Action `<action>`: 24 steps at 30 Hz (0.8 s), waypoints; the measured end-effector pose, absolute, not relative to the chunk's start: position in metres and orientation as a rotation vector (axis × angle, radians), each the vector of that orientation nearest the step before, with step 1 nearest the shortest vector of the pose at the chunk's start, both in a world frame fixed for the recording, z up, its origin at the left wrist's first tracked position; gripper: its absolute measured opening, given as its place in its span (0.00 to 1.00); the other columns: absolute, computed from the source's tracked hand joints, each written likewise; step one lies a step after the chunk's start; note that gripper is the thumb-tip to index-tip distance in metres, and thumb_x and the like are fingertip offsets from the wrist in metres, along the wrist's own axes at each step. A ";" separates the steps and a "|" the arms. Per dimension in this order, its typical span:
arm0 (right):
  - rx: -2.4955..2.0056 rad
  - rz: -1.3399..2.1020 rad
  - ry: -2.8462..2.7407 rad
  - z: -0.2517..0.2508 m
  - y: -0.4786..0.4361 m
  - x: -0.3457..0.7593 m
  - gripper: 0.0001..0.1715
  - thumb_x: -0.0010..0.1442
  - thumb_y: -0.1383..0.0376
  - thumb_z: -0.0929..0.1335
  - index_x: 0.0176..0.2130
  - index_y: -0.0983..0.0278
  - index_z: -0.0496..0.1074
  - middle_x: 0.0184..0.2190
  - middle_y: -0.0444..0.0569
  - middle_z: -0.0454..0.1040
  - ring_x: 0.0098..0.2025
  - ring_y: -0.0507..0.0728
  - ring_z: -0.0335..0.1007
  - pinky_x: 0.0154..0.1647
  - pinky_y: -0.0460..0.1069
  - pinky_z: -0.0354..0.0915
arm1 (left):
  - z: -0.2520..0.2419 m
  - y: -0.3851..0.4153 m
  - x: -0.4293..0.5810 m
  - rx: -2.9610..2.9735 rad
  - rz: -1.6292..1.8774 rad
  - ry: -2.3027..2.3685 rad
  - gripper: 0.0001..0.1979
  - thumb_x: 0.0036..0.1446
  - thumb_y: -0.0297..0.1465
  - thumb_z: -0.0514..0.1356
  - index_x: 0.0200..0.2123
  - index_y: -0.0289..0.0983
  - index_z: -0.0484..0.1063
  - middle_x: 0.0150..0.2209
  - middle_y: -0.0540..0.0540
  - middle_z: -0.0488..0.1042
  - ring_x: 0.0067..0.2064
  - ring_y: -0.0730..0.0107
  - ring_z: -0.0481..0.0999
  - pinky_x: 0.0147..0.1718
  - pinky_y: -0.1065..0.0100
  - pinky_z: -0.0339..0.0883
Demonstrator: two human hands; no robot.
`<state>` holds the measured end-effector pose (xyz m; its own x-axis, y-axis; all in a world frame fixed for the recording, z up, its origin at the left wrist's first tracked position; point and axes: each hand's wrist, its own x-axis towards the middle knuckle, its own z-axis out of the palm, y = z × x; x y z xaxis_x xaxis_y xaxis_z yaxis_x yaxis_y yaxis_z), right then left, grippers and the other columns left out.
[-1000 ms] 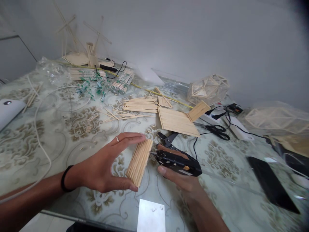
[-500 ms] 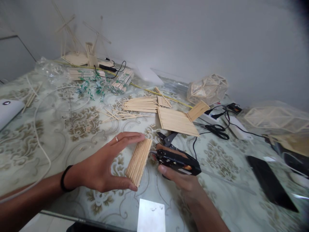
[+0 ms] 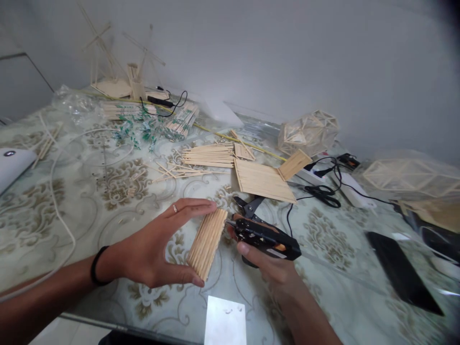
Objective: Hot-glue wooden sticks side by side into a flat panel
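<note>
Between the fingers and thumb of my left hand [image 3: 154,247] is a small panel of wooden sticks [image 3: 207,244] joined side by side, held tilted above the table. My right hand [image 3: 266,261] is wrapped round a black hot glue gun [image 3: 268,238]. Its nozzle points left and is at the panel's right edge, near the upper corner; I cannot tell whether they touch. Just beyond the gun lies a dark clipper-like tool [image 3: 249,206]. Behind that rests a larger stick panel [image 3: 264,179] with a small piece [image 3: 295,164] standing on it.
Loose sticks [image 3: 208,155] lie mid-table, with bagged stick bundles [image 3: 182,122] behind. Scissors [image 3: 323,195], a power strip [image 3: 354,189] and a black phone [image 3: 404,270] are at right. A white card [image 3: 225,320] lies in front. Stick models [image 3: 309,132] stand by the wall.
The glue gun has shifted slightly right and up along the panel's edge. My left hand and the panel have barely moved.
</note>
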<state>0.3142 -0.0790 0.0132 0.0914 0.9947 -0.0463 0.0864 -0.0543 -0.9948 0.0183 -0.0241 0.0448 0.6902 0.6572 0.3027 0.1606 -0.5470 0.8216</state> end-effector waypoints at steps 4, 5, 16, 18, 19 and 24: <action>-1.378 1.137 -1.169 0.019 -0.080 0.309 0.25 0.56 0.47 0.83 0.51 0.51 0.88 0.53 0.54 0.88 0.65 0.77 0.78 0.74 0.78 0.64 | 0.043 -0.024 0.018 2.076 0.770 0.620 0.57 0.55 0.45 0.80 0.79 0.56 0.52 0.76 0.40 0.64 0.76 0.38 0.64 0.75 0.37 0.62; -1.375 1.136 -1.169 0.020 -0.080 0.309 0.25 0.56 0.47 0.83 0.51 0.51 0.88 0.53 0.54 0.88 0.65 0.77 0.79 0.74 0.78 0.64 | 0.043 -0.024 0.018 2.077 0.769 0.619 0.57 0.55 0.45 0.80 0.79 0.56 0.52 0.76 0.40 0.64 0.76 0.39 0.64 0.75 0.37 0.62; -1.431 1.118 -1.153 0.022 -0.077 0.308 0.22 0.56 0.45 0.83 0.46 0.52 0.89 0.48 0.51 0.89 0.59 0.73 0.83 0.71 0.72 0.71 | 0.045 -0.024 0.019 2.080 0.763 0.603 0.57 0.56 0.44 0.80 0.79 0.55 0.52 0.76 0.39 0.64 0.77 0.39 0.64 0.75 0.38 0.63; -1.424 1.118 -1.152 0.020 -0.074 0.308 0.23 0.55 0.44 0.83 0.45 0.53 0.89 0.49 0.51 0.89 0.57 0.73 0.84 0.68 0.72 0.73 | 0.044 -0.025 0.019 2.075 0.767 0.604 0.56 0.56 0.44 0.80 0.79 0.55 0.53 0.76 0.39 0.64 0.76 0.38 0.64 0.74 0.37 0.63; -1.414 1.126 -1.162 0.019 -0.073 0.309 0.23 0.55 0.44 0.83 0.44 0.54 0.89 0.48 0.52 0.89 0.55 0.73 0.84 0.66 0.72 0.75 | 0.044 -0.025 0.020 2.071 0.766 0.604 0.56 0.56 0.44 0.80 0.79 0.55 0.53 0.76 0.38 0.64 0.76 0.38 0.64 0.74 0.37 0.63; -1.477 1.081 -1.227 0.026 -0.061 0.310 0.24 0.59 0.41 0.79 0.41 0.56 0.86 0.40 0.52 0.88 0.47 0.71 0.84 0.54 0.66 0.79 | 0.048 -0.018 0.016 2.053 0.793 0.587 0.54 0.56 0.45 0.79 0.78 0.57 0.55 0.75 0.40 0.65 0.77 0.38 0.63 0.74 0.37 0.63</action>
<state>0.3096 -0.0608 0.0260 0.1239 0.9895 -0.0743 0.1985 -0.0981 -0.9752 0.0163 -0.0178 0.0477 0.6904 0.6478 0.3220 0.1184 -0.5402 0.8331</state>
